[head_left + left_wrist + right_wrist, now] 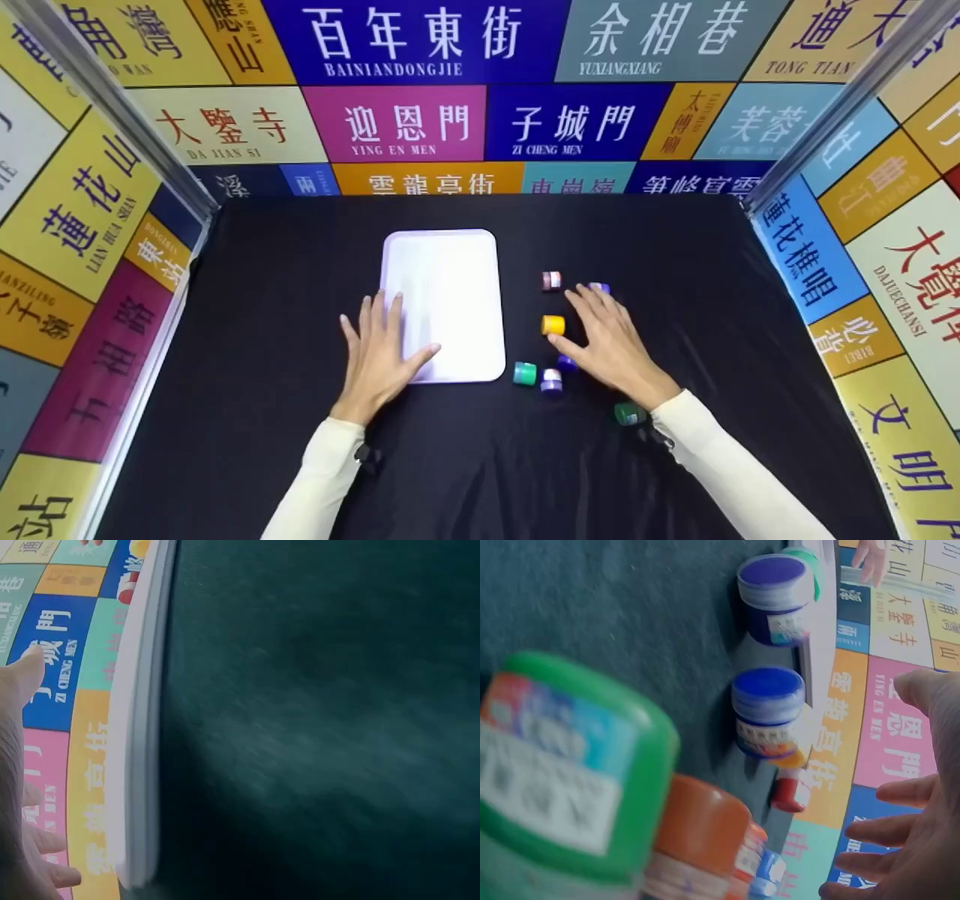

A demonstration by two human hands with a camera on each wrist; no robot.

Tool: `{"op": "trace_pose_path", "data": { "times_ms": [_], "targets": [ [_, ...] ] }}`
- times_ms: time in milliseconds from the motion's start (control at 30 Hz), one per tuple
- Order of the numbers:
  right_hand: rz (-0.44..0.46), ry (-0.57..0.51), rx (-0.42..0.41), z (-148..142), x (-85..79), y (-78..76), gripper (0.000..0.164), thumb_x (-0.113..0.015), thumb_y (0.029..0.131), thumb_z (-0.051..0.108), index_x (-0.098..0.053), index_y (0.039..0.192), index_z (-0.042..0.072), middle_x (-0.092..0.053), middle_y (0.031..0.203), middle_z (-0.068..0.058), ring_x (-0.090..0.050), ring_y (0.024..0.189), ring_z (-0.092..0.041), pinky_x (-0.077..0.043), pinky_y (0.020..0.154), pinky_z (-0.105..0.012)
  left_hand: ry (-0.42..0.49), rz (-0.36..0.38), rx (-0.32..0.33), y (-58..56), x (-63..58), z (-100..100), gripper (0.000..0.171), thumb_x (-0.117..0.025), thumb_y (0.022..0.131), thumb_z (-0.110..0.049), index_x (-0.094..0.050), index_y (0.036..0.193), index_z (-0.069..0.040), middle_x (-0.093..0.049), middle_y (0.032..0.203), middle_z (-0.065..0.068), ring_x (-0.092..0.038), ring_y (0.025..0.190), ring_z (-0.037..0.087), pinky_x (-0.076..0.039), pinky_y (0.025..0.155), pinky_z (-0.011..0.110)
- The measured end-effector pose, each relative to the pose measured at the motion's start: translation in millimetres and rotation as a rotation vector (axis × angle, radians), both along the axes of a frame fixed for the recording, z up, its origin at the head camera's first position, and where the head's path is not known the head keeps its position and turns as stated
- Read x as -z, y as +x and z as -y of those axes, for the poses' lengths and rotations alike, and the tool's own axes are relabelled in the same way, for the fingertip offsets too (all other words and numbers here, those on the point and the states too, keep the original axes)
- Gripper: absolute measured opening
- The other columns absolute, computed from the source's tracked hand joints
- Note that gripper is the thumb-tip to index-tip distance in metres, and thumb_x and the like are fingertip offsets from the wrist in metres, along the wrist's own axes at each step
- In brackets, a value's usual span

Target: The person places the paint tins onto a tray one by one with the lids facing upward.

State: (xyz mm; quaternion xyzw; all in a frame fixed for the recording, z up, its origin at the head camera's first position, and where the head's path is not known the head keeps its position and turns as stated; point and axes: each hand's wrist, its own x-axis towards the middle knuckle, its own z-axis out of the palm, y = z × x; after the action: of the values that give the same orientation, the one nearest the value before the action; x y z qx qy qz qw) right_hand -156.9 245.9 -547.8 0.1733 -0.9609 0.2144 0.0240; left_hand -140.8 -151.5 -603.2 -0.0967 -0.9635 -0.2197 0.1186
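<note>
A white rectangular tray [457, 300] with rounded corners lies on the black cloth. My left hand [379, 364] has its fingers spread over the tray's left edge, the thumb reaching across its lower part. In the left wrist view only part of that hand [22, 787] shows beside the tray's pale rim [139, 765]. My right hand [615, 341], fingers extended, hovers among small paint jars, close to a yellow jar [553, 325]. It partly covers a blue jar [568, 364] and a purple-blue jar [600, 288]. Neither hand holds anything.
Left of my right hand stand a brownish-red jar [551, 280], a green jar [525, 373] and a purple jar [551, 380]. A dark green jar [629, 413] sits by the right wrist; an orange-brown jar [697, 832] shows in the right wrist view. Printed panels [397, 124] enclose the table.
</note>
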Motion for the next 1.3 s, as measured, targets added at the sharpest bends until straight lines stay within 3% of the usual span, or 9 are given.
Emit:
{"op": "trace_pose_path", "data": {
  "times_ms": [433,767,1033,1300],
  "targets": [
    [-0.096,-0.087,-0.057,8,24.0,-13.3,0.074,-0.083,0.097,0.043,-0.060,0.154,0.001,-0.061,0.154,-0.021,-0.048,0.150,-0.043,-0.040,0.122,-0.063,0.141,0.084,-0.022,16.1,18.7,15,0.115,-0.077,0.090,-0.069,-0.033,0.171,-0.001,-0.025,0.178,0.028,-0.014,0.166,0.053,-0.004,0.124,0.086],
    [-0.061,-0.101,-0.062,18,40.0,-22.3,0.074,-0.087,0.094,0.038,-0.062,0.152,0.000,-0.063,0.148,-0.023,-0.052,0.140,-0.041,-0.044,0.115,-0.059,0.144,0.059,-0.036,23.8,27.0,27,0.115,-0.080,0.088,-0.067,-0.037,0.168,0.003,-0.033,0.174,0.030,-0.018,0.164,0.056,-0.002,0.125,0.084],
    [-0.047,-0.066,-0.056,22,53.5,-19.0,0.073,-0.088,0.093,0.038,-0.064,0.151,0.002,-0.066,0.142,-0.020,-0.054,0.135,-0.040,-0.046,0.110,-0.060,0.200,0.034,-0.035,33.5,39.7,33,0.116,-0.085,0.086,-0.064,-0.039,0.167,0.006,-0.037,0.172,0.031,-0.019,0.165,0.053,-0.006,0.134,0.068],
    [-0.071,-0.084,-0.053,21,56.6,-20.3,0.067,-0.091,0.091,0.030,-0.067,0.147,0.001,-0.066,0.141,-0.019,-0.055,0.132,-0.041,-0.048,0.105,-0.058,0.187,0.054,-0.019,34.5,36.5,34,0.122,-0.085,0.084,-0.067,-0.036,0.167,0.007,-0.037,0.172,0.031,-0.019,0.165,0.053,-0.004,0.134,0.068]
  ]
}}
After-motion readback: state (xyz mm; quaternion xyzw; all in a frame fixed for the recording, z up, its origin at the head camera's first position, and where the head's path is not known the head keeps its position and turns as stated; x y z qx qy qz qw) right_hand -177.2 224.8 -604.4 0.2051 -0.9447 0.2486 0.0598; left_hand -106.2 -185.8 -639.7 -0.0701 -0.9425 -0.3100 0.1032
